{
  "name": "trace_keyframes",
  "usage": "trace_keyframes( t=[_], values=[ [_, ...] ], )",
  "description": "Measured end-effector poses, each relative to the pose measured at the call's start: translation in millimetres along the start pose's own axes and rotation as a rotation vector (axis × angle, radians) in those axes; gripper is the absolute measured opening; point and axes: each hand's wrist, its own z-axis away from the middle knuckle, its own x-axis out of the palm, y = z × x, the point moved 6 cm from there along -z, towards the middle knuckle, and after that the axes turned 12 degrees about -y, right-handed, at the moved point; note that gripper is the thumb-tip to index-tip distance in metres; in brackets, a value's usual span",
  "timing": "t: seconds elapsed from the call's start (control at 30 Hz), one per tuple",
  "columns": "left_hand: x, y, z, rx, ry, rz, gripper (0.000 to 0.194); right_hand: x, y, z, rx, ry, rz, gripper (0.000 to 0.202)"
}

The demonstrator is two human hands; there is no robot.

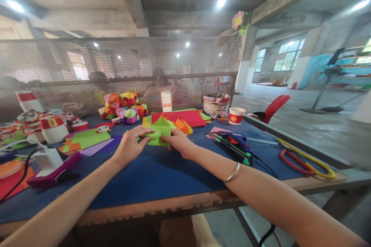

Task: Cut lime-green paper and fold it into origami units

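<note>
Left hand: your fingers pinch the green paper's left edge.
Right hand: you grip its right side.
Paper: folded, on the blue table.

1. A bright green square of folded paper lies on the blue table, near its middle, well back from the near edge.
2. Its upper flaps are creased up into a peak, like a little roof.
3. Its lower half lies flat.
</note>
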Motion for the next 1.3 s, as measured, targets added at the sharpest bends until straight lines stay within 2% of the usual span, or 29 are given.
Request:
trace_keyframes(
  t=[0.17,0.37,0.6,1.0,1.3],
  values=[
    [-0.5,9,1,0.068,0.018,-0.097,0.018,-1,0,0,0.002,0.017,0.027,0.010],
    [-1.2,9,2,0.061,0.036,-0.148,0.017,0,-1,-1,-0.043,0.004,0.028,0.009],
    [-0.9,9,2,0.060,0.042,-0.159,0.016,3,-8,2,-0.098,-0.021,0.125,0.014],
    [-1.7,9,2,-0.007,0.047,-0.151,0.018,3,-10,1,-0.117,-0.007,0.118,0.012],
    [-1.9,5,2,-0.003,0.060,-0.101,0.014,-2,-2,-4,-0.137,-0.019,0.286,0.001]
  ],
)
